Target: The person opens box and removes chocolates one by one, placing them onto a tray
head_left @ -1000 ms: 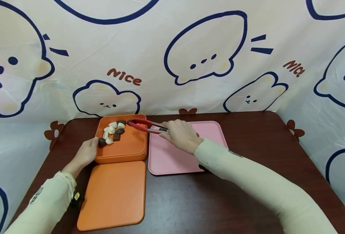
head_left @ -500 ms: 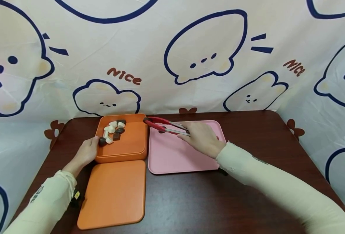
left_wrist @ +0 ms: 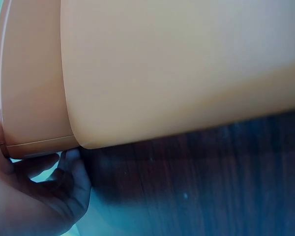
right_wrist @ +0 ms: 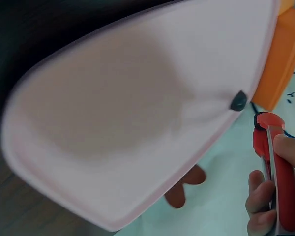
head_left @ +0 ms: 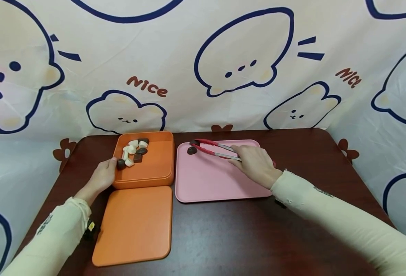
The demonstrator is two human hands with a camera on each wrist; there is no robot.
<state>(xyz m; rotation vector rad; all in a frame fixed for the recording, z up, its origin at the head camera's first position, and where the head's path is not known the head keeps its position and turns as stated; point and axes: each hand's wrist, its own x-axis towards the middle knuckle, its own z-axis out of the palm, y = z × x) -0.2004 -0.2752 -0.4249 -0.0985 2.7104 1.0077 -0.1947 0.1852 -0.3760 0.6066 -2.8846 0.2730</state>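
Observation:
My left hand point(head_left: 101, 177) holds the left side of an orange box point(head_left: 154, 173), its thumb at the rim near a round dark piece point(head_left: 121, 164). In the left wrist view its curled fingers point(left_wrist: 77, 172) reach under the box edge. Several white and dark brown chocolate-like pieces lie in the box. My right hand point(head_left: 256, 163) grips red-and-silver tongs point(head_left: 220, 149), their tips over the far left corner of a pink tray point(head_left: 210, 180). One dark piece point(head_left: 192, 150) lies on the tray just below the tips. I cannot tell whether the dark tips hold a piece.
An orange lid point(head_left: 134, 226) lies flat in front of the box. The dark wooden table point(head_left: 230, 237) extends to the right and front. A cartoon-printed cloth point(head_left: 182, 111) hangs behind and at both sides.
My right hand has moved right with the tongs, from over the orange box to the pink tray's left corner. My left hand has stayed at the box.

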